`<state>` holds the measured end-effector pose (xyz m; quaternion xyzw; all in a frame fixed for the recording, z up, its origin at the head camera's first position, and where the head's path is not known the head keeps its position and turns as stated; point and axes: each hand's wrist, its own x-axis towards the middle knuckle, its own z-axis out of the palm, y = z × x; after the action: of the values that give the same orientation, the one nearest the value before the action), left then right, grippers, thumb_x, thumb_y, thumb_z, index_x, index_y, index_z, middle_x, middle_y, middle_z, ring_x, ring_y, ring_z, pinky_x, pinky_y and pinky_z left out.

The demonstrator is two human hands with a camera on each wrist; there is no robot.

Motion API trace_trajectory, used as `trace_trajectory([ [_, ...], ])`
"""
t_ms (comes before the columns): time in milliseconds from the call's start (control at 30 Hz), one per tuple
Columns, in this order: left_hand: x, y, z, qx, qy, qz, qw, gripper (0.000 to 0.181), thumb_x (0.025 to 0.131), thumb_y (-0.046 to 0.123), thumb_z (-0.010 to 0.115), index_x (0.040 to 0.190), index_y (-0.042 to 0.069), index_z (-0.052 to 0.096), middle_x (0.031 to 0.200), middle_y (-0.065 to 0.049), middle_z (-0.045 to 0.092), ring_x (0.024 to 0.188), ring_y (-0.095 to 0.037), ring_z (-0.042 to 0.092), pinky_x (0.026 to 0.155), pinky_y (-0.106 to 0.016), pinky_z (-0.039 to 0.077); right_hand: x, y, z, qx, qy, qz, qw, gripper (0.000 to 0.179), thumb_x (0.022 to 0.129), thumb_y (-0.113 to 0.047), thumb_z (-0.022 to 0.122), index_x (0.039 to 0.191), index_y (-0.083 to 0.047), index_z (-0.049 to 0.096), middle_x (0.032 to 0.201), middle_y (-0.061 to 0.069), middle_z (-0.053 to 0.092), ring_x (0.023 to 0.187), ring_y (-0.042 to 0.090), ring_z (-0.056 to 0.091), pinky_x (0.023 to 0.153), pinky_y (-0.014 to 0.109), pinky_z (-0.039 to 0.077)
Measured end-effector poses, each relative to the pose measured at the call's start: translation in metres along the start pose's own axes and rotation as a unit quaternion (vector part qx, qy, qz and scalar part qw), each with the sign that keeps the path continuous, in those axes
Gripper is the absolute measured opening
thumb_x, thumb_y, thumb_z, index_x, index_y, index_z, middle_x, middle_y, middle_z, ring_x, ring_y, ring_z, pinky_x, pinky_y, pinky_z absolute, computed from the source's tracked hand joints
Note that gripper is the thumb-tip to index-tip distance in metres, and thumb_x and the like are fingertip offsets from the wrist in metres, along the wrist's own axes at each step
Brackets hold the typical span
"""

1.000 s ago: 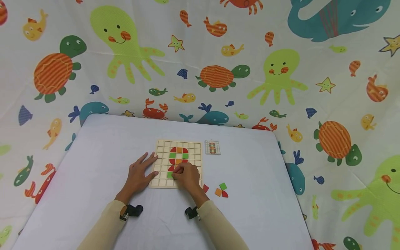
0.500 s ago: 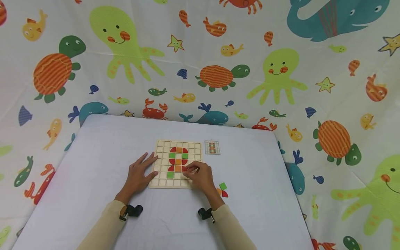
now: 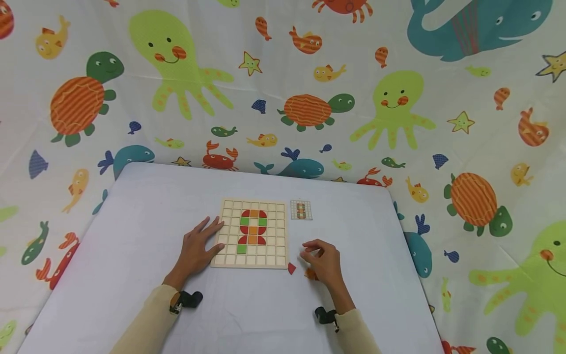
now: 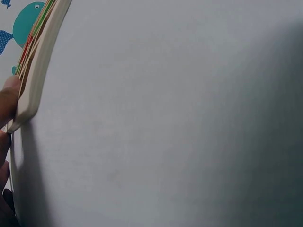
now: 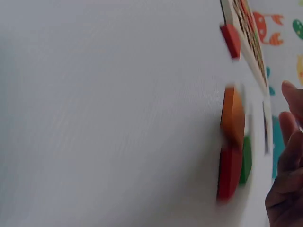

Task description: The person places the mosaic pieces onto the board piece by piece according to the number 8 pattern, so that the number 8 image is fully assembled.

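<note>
My left hand [image 3: 196,246] rests at the left edge of a wooden grid board [image 3: 274,249], fingers spread and thumb on the rim. Red rounded tiles, orange squares and green squares [image 3: 241,249] form a pattern in its cells. Right of the board, my right hand [image 3: 325,260] hovers over loose tiles, thumb and forefinger apart, with nothing visible between them. An orange tile [image 3: 311,273] lies partly under that hand. In the right wrist view a red tile [image 5: 228,172] and a green tile [image 5: 246,161] lie against it. Another red tile [image 3: 291,268] lies by the board's lower right corner.
A small pattern card [image 3: 301,210] lies right of the board's top corner. White cloth [image 3: 247,314] covers the table, and a curtain [image 3: 265,73] printed with sea animals hangs behind it.
My right hand has left the board and moved right to the loose tiles. A red tile now shows below the orange square, right side. My left hand stays in place.
</note>
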<state>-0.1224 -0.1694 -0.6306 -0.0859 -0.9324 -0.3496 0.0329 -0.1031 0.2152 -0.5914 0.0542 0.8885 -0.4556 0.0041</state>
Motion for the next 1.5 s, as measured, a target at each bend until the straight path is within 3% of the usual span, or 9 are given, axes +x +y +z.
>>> trace_trajectory([
  [300, 0.000, 0.000, -0.001, 0.006, -0.002, -0.001, 1.0000, 0.070, 0.094, 0.021, 0.081, 0.157, 0.011, 0.052, 0.169, -0.015, 0.042, 0.160, -0.043, 0.028, 0.116, -0.069, 0.026, -0.008, 0.028, -0.031, -0.039, -0.013, 0.031, 0.9987, 0.023, 0.084, -0.012, 0.091, 0.105, -0.021, 0.084, 0.091, 0.001, 0.072, 0.074, 0.017, 0.054, 0.064, 0.024, 0.045],
  [600, 0.000, 0.000, 0.000, 0.006, -0.006, 0.000, 1.0000, 0.071, 0.094, 0.021, 0.081, 0.158, 0.011, 0.052, 0.169, -0.014, 0.042, 0.160, -0.044, 0.028, 0.117, -0.070, 0.025, -0.009, 0.034, -0.034, -0.083, -0.037, 0.030, 0.9954, 0.019, 0.083, -0.013, 0.091, 0.101, -0.020, 0.086, 0.096, 0.002, 0.071, 0.079, 0.015, 0.054, 0.068, 0.025, 0.045],
  [867, 0.000, 0.002, -0.002, 0.006, -0.004, -0.002, 1.0000, 0.071, 0.093, 0.020, 0.081, 0.157, 0.010, 0.052, 0.169, -0.015, 0.042, 0.160, -0.044, 0.029, 0.117, -0.070, 0.025, -0.009, 0.033, -0.033, -0.108, -0.047, 0.007, 0.9930, 0.019, 0.080, -0.010, 0.092, 0.094, -0.020, 0.085, 0.091, -0.001, 0.068, 0.079, 0.015, 0.054, 0.068, 0.025, 0.045],
  [1133, 0.000, 0.000, -0.001, 0.003, -0.004, 0.001, 1.0000, 0.072, 0.093, 0.020, 0.082, 0.157, 0.010, 0.052, 0.169, -0.015, 0.042, 0.160, -0.044, 0.029, 0.116, -0.070, 0.025, -0.013, 0.037, -0.031, -0.100, -0.035, 0.032, 0.9938, 0.025, 0.084, -0.010, 0.090, 0.106, -0.022, 0.085, 0.089, -0.003, 0.067, 0.081, 0.016, 0.054, 0.071, 0.024, 0.046],
  [1500, 0.000, 0.001, 0.000, 0.005, 0.007, 0.005, 0.9999, 0.071, 0.092, 0.020, 0.082, 0.157, 0.011, 0.053, 0.168, -0.016, 0.044, 0.158, -0.044, 0.031, 0.115, -0.070, 0.027, -0.014, 0.038, -0.031, -0.071, -0.016, 0.017, 0.9972, 0.020, 0.081, -0.008, 0.091, 0.091, -0.021, 0.080, 0.083, -0.005, 0.071, 0.074, 0.015, 0.057, 0.065, 0.025, 0.047],
])
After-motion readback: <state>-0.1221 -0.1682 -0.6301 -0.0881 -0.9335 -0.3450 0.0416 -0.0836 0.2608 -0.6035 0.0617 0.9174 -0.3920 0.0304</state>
